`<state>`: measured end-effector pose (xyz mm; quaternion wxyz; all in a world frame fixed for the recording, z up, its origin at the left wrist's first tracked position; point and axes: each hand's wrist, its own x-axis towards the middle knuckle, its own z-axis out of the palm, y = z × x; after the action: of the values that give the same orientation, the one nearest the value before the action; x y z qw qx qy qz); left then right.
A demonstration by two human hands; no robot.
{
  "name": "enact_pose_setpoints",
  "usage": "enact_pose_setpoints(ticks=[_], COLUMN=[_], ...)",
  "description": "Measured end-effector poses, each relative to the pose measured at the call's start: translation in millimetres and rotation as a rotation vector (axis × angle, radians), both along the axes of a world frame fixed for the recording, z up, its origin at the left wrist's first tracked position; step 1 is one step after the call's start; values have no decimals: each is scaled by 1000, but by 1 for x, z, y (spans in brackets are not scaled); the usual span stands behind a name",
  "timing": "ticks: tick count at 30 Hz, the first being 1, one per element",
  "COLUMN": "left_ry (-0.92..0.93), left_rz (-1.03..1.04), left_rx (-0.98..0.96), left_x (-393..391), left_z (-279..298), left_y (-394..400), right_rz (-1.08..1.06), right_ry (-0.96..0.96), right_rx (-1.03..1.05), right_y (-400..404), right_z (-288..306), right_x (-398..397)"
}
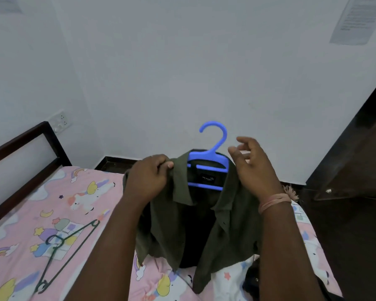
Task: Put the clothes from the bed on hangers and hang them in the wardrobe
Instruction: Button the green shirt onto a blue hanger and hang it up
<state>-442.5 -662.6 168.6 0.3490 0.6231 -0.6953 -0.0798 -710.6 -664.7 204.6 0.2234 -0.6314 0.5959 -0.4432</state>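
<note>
Pale grey-white painted wall point(182, 72) behind everything, two blurred printed paper sheets point(356, 18) near its top corners, white switch plate point(60, 122) low at left. Bed with pink unicorn-and-rainbow printed sheet point(30, 224) across the lower part, dark wooden headboard frame point(24, 148) along its left edge. Dark wooden door or wardrobe panel point(356, 159) at right, dark floor below it.

Olive-green collared button shirt point(182, 224) held up above the bed's middle, collar uppermost, front open, hem hanging down to touch the sheet near the bed's near edge. Bright blue plastic hanger with broad flat bars point(208, 166) inside the shirt's neck, hook upright above the collar, small black label visible behind its bars. Dark garment point(254, 281) lying crumpled at the bed's near right corner, partly under the shirt's hem.

Left hand point(148, 179) clamped on the shirt's left shoulder beside the collar, fingers curled around the cloth. Right hand point(252, 164) raised at the shirt's right shoulder, fingers spread and loosely bent, gripping nothing; contact with the cloth impossible to tell. Pink band point(274, 203) around the right wrist.

Thin dark green wire-style hanger point(61, 253) flat on the sheet toward the bed's left edge, well apart from the shirt.
</note>
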Motion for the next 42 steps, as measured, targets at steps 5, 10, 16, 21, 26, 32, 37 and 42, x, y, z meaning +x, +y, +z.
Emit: enact_pose_setpoints(ticks=[5,10,16,21,26,32,37,42], left_ry=[62,92,29,-251,-187,-148,-160,-56], left_rz=[1,-79,-52,-43,14,54,131,127], left_rx=[17,23,338,717,936,1011,884,677], left_x=[9,6,10,1,-10,-8,-11,2], left_z=[69,162,172,75,-63,-192,-275,-419], left_y=[4,23,37,-10,-22,-4,-8,-43], right_rz=[47,-56,105,170,131,62,-7,14], right_ry=[239,335,298,340,321,263,361,419], right_rx=[-58,-276,40,426,655,846,843,806], right_y=[19,42,56,6,-16,4,2,-43], right_z=[19,113,132,34,-104,-217,-303,-420], right_x=[-29,-37,-40,-34,-29,-3,12,10])
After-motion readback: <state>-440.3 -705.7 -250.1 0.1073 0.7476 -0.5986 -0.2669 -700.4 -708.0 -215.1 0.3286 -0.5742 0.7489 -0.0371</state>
